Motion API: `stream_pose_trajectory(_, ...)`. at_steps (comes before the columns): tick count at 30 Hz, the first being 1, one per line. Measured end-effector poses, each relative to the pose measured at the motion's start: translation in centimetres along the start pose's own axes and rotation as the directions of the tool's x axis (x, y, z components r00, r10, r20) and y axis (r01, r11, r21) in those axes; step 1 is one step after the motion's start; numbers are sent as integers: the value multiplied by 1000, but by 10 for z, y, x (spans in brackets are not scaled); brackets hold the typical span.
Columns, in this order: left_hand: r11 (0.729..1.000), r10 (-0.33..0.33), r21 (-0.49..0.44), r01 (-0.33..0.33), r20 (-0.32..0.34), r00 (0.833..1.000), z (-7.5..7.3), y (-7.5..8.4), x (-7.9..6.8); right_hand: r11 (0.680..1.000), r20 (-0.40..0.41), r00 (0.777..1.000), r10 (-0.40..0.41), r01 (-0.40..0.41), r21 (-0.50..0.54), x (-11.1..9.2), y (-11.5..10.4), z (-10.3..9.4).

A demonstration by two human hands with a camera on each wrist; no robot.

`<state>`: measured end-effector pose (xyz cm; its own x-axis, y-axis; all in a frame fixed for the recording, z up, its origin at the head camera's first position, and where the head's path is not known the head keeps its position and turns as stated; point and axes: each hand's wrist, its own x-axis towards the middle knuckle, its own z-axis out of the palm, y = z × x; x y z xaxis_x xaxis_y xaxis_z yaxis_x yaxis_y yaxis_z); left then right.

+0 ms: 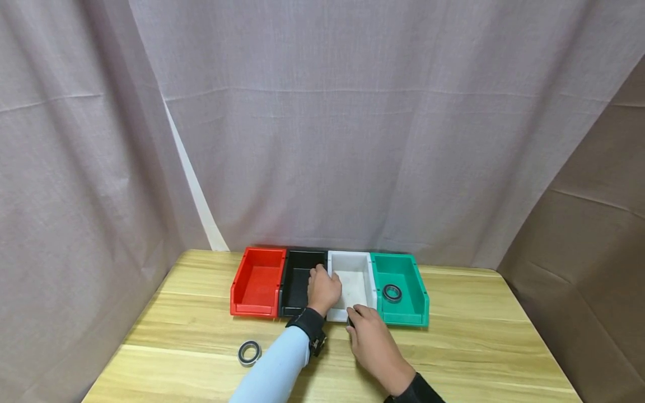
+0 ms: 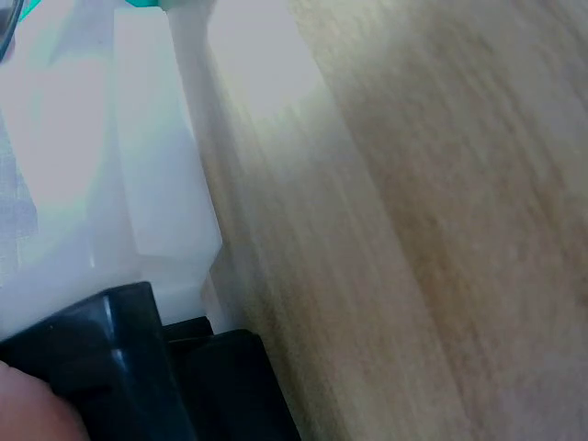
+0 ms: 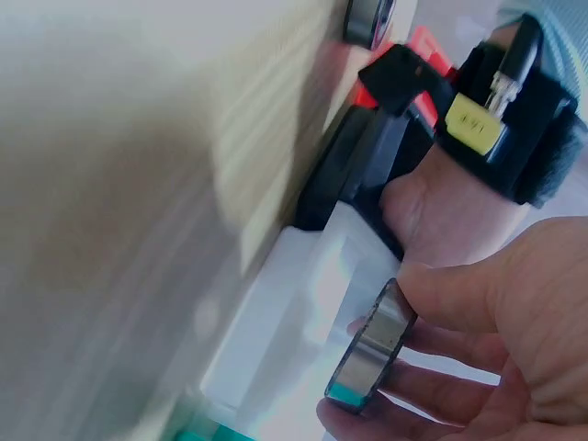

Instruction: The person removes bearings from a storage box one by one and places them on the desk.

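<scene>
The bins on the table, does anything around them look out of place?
Perhaps: one bearing lies loose on the table in front of the red bin, while another sits inside the green bin. Nothing visible looks spilled.

Curtained-off workspace, building type can't be told: plain drapes (image 1: 322,168) hang behind and either side of wood-grain table (image 1: 478,336) with coloured parts bins (image 1: 258,280) and ring bearings (image 1: 241,355).

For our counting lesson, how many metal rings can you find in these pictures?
3: a ring on the table, a ring in the green bin, and a ring in the right hand. The left hand may hide another.
</scene>
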<state>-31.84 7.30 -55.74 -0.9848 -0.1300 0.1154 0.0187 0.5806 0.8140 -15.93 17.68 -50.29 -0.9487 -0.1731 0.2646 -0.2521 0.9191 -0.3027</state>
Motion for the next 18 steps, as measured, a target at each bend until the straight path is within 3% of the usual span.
stream_pose_trajectory(6,999,21,42,-20,-29,999,21,-20,12,1000,-22,1000,-6,7,20,-11,-2,0)
stream_pose_trajectory(10,1000,-9,10,9,16,1000,0,1,0,999,-25,1000,-5,6,31,-14,-1,2)
stream_pose_trajectory(18,999,-31,14,31,22,999,-10,13,-11,999,-41,999,-13,15,50,-16,-2,4)
